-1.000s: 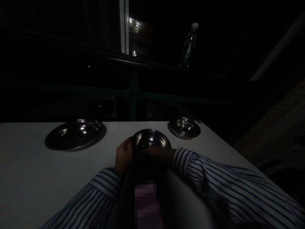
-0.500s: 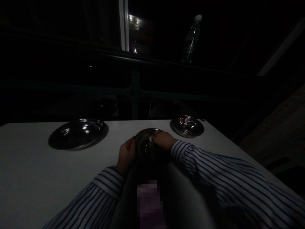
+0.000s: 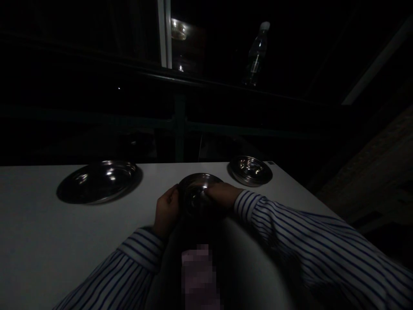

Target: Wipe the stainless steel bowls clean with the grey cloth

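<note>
Metal bowl (image 3: 196, 196): centre of the frame, hollow side up.
Left hand (image 3: 166, 211): clamped on the left rim; a firm grip should prevent turning.
Right hand (image 3: 224, 194): inside the bowl, grip too dark to tell; light, even pressure should avoid tipping.

R hand (image 3: 221, 193): fingertips unclear b/c dark; bowl (image 3: 195, 194): near rim lost too; L sleeve (image 3: 129, 258) cut off btm.

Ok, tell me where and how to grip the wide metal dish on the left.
Likely by its near right rim, coming from the right, where the left hand is: the wide metal dish is shallow and flares outward, seemingly raising that edge off the white table.
</note>
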The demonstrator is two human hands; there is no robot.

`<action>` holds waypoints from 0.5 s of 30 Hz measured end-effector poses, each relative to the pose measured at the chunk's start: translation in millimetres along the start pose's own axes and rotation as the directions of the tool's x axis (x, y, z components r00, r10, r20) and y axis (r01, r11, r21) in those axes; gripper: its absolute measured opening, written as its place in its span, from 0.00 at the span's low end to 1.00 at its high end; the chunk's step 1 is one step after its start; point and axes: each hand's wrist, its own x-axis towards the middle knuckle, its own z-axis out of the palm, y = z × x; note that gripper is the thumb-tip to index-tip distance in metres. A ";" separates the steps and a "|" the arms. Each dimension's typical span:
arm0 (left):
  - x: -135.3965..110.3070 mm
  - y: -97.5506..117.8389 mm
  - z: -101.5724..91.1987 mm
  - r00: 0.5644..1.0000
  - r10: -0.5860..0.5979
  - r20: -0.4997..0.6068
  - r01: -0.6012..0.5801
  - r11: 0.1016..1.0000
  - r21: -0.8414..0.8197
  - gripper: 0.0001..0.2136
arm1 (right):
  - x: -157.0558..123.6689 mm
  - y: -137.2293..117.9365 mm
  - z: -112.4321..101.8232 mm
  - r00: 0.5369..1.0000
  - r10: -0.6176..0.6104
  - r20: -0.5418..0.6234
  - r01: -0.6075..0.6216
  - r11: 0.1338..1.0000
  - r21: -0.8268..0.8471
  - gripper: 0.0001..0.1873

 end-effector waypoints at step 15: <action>1.3 -5.5 -4.4 0.997 0.019 -0.080 -0.020 1.000 -0.004 0.18 | 49.9 -56.6 9.9 0.971 0.027 -0.236 0.056 0.940 0.338 0.10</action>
